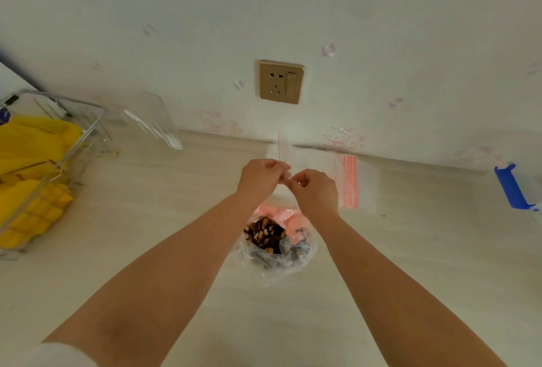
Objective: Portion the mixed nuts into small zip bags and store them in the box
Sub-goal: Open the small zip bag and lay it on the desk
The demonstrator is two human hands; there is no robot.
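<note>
Overhead, the table (146, 249) carries a clear box (149, 123) at its far-left edge and a bag of mixed nuts (271, 239) centrally. Spare zip bags (349, 180) lie near the far edge. Just beyond the nuts, left hand (259, 176) and right hand (315, 190) pinch one small zip bag (283, 146), its length standing upright.

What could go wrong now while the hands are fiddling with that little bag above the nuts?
1. Both hands, left hand and right hand, pinch a thin small zip bag; it looks slippery and might slip or fail to open.
2. The big nut bag lies open right below the wrists, so a bump could scatter nuts over the table.
3. The spare zip bags lie loose nearby and could get swept away.
</note>
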